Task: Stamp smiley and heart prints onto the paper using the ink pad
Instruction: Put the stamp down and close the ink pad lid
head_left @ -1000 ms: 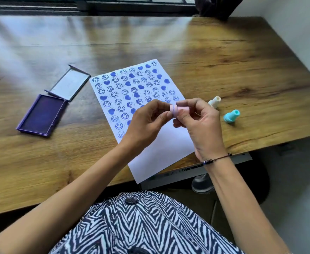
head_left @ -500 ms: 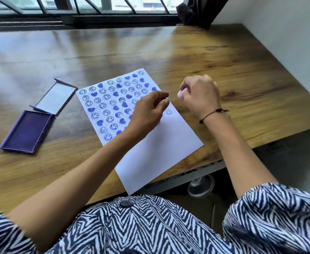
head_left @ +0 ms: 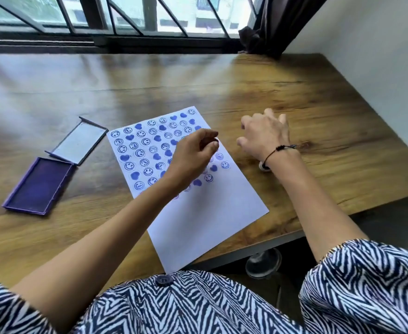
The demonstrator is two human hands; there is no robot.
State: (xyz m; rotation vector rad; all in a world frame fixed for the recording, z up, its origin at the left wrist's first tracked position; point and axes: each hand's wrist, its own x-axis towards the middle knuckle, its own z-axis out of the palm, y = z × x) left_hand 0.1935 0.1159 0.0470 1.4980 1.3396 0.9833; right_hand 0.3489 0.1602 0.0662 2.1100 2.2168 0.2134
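Right hand (head_left: 265, 138) has swung off the paper (head_left: 198, 220), fingers loosely spread, empty; left hand (head_left: 193, 155) pinches something small I can't identify. Ink pad (head_left: 37, 186) sits left of the sheet; I judge the stamps light, best pinched by the barrel

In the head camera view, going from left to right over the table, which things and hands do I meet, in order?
Open ink pad → its flipped-open lid → stamped paper → left hand, over the paper → right hand, over bare table.
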